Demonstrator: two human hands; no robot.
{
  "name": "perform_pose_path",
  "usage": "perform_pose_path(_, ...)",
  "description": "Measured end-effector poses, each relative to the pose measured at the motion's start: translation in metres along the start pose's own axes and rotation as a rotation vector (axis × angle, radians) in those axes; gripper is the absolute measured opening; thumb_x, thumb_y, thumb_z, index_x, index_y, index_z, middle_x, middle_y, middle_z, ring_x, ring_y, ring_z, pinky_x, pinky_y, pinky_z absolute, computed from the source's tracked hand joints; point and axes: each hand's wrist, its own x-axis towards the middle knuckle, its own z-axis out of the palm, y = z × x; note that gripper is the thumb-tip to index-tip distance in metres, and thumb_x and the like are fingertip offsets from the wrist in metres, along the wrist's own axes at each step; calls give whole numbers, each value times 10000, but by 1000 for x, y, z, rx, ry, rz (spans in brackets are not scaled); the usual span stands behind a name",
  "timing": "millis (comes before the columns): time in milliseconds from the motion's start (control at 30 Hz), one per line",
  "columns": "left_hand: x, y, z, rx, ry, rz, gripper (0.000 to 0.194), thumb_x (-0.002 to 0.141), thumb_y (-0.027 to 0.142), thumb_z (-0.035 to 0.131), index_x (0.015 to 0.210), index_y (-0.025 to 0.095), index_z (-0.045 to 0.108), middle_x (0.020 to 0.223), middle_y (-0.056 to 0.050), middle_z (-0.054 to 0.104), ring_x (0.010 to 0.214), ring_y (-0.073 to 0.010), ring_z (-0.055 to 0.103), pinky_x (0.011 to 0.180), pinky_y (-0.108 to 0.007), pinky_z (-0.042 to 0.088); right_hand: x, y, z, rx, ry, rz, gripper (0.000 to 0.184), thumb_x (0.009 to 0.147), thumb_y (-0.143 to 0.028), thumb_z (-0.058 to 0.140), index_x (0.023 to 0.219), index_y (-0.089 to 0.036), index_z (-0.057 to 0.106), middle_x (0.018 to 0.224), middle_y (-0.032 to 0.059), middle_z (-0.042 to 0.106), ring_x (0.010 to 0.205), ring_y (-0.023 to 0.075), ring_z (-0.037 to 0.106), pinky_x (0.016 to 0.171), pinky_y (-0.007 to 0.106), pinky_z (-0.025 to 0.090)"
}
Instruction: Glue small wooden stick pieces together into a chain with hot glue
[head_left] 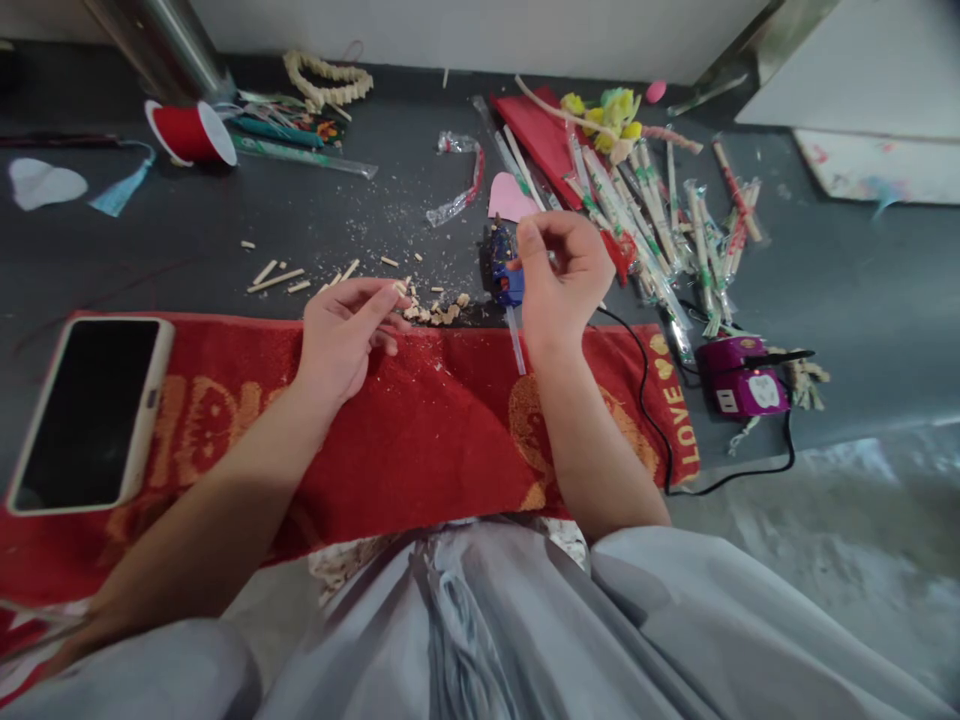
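My left hand [341,335] is over the near edge of the dark table, thumb and forefinger pinched on a small pale wooden piece [403,288]. Short wooden stick pieces [276,282] and a small heap of wood bits [437,312] lie around its fingertips. My right hand [564,275] is raised beside a blue glue gun [506,268], its thumb and forefinger pressed together. Whatever that pinch holds, if anything, is too small to make out. From the glue gun a clear glue stick [515,340] reaches over the red towel [420,430].
On the left are a phone [90,410] and a red thread spool [191,133]. Wrapped sticks [637,205] and a pink paper heart [510,198] lie at back right. A purple box [744,377] with a black cable [643,370] sits near the right edge.
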Motion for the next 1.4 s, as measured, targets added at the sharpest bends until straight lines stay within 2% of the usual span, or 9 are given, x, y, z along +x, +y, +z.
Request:
perform_pose_path(100,0,0,0,22,-2,14,185,718,360,812,740,214,702,680,0,684,486,-79,587,356,-194,406,2,-6,-5,-34,-6,-13,287,967,-480,481,970,-238,635,921,42,636,822,153,625,686,313,543)
perform_pose_path(233,0,-2,0,8,-27,21,167,685,342,828,699,223,711,648,0,665,463,-71,559,339,-183,386,4,-3,-9,-105,-100,-38,217,975,-368,488,982,-226,653,976,62,615,890,173,616,761,347,558)
perform_pose_path(300,0,-3,0,0,-43,33,160,669,337,832,699,226,721,645,-2,668,463,-72,560,335,-176,392,4,1,-8,-128,-127,-10,200,964,-345,509,1017,-228,662,1007,73,605,908,181,611,807,367,561)
perform_pose_path(433,-1,-5,0,40,-46,56,187,671,336,831,737,194,729,649,-13,677,456,-81,567,337,-186,417,2,-5,-2,-89,-219,52,161,932,-314,571,936,-220,701,955,78,600,863,181,597,838,382,555)
perform_pose_path(600,-1,-6,0,89,-55,74,189,713,341,812,754,175,730,600,-4,664,438,-86,568,342,-189,427,-5,-30,5,67,-490,-106,191,907,-231,595,1063,-268,699,942,31,625,771,127,576,705,297,539)
perform_pose_path(667,0,-6,-1,99,-57,75,199,717,341,807,758,164,728,567,7,649,419,-83,557,334,-182,422,-7,-36,8,94,-538,-186,173,913,-231,598,1050,-241,704,909,21,632,770,113,580,681,265,520)
perform_pose_path(933,1,-8,-2,122,-89,69,188,723,314,798,767,143,731,484,36,597,365,-78,518,316,-180,427,-11,-36,14,154,-488,-212,155,938,-263,594,931,-186,728,846,16,639,736,87,569,661,232,481)
perform_pose_path(1133,1,-10,-4,123,-107,97,267,701,378,819,794,140,741,581,5,664,417,-77,557,329,-170,437,-11,-38,15,174,-454,-166,141,898,-286,660,875,-177,747,805,1,661,691,73,563,649,220,465)
perform_pose_path(1400,0,-8,-3,89,-125,53,304,693,410,830,777,135,730,635,-12,696,435,-69,566,336,-153,426,-11,-36,14,146,-510,-152,207,934,-359,612,982,-189,720,868,5,670,727,84,565,696,245,480)
